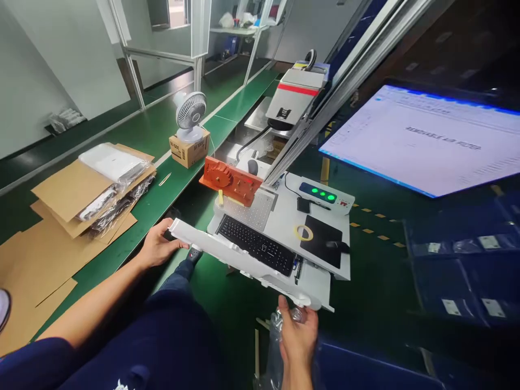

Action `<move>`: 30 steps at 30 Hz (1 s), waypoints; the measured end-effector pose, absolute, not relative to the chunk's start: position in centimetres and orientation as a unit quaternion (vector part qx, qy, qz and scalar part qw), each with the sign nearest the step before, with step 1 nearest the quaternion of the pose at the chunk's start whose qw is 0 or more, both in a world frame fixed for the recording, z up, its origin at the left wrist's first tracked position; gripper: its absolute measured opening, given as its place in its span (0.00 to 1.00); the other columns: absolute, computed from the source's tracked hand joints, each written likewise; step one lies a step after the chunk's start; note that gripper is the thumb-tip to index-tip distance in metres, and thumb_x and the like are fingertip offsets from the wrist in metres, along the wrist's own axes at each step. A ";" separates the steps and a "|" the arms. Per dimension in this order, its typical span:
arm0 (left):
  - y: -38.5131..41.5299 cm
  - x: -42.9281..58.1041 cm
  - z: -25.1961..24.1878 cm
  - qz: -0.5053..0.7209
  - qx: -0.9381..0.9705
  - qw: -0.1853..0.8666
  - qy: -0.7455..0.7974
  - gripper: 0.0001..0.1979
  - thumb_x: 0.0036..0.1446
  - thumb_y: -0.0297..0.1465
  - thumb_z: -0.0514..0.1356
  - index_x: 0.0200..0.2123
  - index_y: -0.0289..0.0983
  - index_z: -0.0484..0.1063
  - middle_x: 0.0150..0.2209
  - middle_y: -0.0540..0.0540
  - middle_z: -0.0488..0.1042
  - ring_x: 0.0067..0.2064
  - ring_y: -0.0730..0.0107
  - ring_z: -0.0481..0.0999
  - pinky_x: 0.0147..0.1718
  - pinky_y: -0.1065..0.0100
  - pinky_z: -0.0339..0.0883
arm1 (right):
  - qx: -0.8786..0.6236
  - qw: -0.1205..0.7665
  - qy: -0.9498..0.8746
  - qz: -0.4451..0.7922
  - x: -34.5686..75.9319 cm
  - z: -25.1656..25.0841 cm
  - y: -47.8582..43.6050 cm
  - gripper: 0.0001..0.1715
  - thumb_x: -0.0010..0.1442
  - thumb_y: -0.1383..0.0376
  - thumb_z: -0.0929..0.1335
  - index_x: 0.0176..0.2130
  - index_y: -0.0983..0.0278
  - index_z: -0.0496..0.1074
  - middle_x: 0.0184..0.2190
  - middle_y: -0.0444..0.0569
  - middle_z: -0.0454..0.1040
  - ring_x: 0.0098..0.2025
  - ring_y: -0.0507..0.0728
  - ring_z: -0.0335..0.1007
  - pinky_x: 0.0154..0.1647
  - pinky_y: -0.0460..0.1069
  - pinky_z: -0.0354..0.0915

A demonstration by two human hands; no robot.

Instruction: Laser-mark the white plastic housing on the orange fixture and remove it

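Note:
A long white plastic panel [239,261] runs across the front of a white workstation table [325,276]. My left hand [158,245] grips its left end. My right hand [297,331] holds its right end from below, together with a piece of clear plastic wrap [277,319]. Behind the panel lie a black keyboard [257,245] and a black mouse pad [320,241] with a mouse [339,246]. An orange fixture [229,181] stands on a perforated plate [254,211] under a grey machine head [294,97].
A small white fan [190,115] sits on a cardboard box [189,149] on the green conveyor [162,189]. Flat cardboard and bagged white parts [109,165] lie at left. A lit screen [426,141] is at right. Blue bins [463,271] stand at lower right.

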State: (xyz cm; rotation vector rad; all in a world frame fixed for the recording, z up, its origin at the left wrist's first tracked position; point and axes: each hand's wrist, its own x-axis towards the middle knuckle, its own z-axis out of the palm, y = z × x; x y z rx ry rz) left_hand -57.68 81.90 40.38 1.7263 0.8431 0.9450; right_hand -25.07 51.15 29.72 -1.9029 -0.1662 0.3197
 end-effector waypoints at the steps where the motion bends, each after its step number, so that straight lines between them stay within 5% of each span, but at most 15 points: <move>1: 83.9 -56.9 38.6 0.377 0.702 0.484 0.362 0.23 0.53 0.45 0.81 0.44 0.39 0.82 0.41 0.45 0.85 0.43 0.58 0.83 0.46 0.61 0.75 | -0.832 0.539 -0.058 0.119 -24.4 29.7 52.7 0.45 0.47 0.36 0.82 0.51 0.58 0.72 0.47 0.52 0.81 0.47 0.65 0.81 0.46 0.58 0.78; 4: 90.1 -54.4 33.1 0.338 0.705 0.452 0.429 0.24 0.51 0.46 0.81 0.42 0.38 0.81 0.41 0.46 0.84 0.43 0.59 0.81 0.47 0.61 0.74 | -0.885 0.452 -0.030 0.113 -22.6 30.0 57.1 0.43 0.50 0.29 0.77 0.46 0.59 0.76 0.40 0.54 0.84 0.48 0.70 0.82 0.52 0.63 0.77; 8: 98.7 -50.5 26.8 0.319 0.684 0.413 0.510 0.25 0.51 0.43 0.80 0.48 0.40 0.81 0.47 0.44 0.84 0.49 0.53 0.82 0.53 0.55 0.75 | -0.905 0.396 -0.045 0.151 -20.6 30.3 63.5 0.45 0.55 0.28 0.74 0.50 0.61 0.79 0.47 0.59 0.86 0.55 0.74 0.81 0.60 0.65 0.74; 12: 106.6 -45.3 22.2 0.331 0.638 0.453 0.527 0.31 0.49 0.35 0.79 0.57 0.40 0.77 0.57 0.39 0.83 0.53 0.51 0.83 0.54 0.53 0.77 | -0.872 0.452 -0.052 0.179 -19.3 29.6 69.9 0.43 0.59 0.36 0.77 0.60 0.60 0.74 0.45 0.54 0.85 0.56 0.69 0.82 0.60 0.62 0.77; 16: 111.9 -40.7 18.7 0.319 0.603 0.504 0.529 0.32 0.48 0.29 0.77 0.57 0.40 0.74 0.55 0.41 0.83 0.50 0.55 0.84 0.53 0.58 0.77 | -0.839 0.502 -0.021 0.210 -18.4 28.6 75.0 0.47 0.58 0.41 0.80 0.67 0.55 0.69 0.54 0.53 0.82 0.53 0.66 0.85 0.61 0.64 0.78; 23: 114.5 -37.6 15.9 0.305 0.560 0.537 0.552 0.31 0.46 0.27 0.78 0.54 0.40 0.75 0.46 0.48 0.84 0.49 0.56 0.84 0.52 0.60 0.78 | -0.812 0.539 0.003 0.224 -15.6 26.9 79.8 0.49 0.52 0.46 0.84 0.64 0.50 0.67 0.60 0.52 0.79 0.48 0.64 0.87 0.56 0.64 0.82; 30: 116.0 -35.9 15.8 0.316 0.529 0.569 0.545 0.34 0.45 0.27 0.80 0.56 0.41 0.75 0.48 0.47 0.83 0.45 0.56 0.86 0.50 0.56 0.81 | -0.786 0.572 0.027 0.232 -12.1 26.7 84.0 0.51 0.48 0.47 0.85 0.61 0.52 0.66 0.56 0.49 0.79 0.40 0.59 0.88 0.58 0.61 0.80</move>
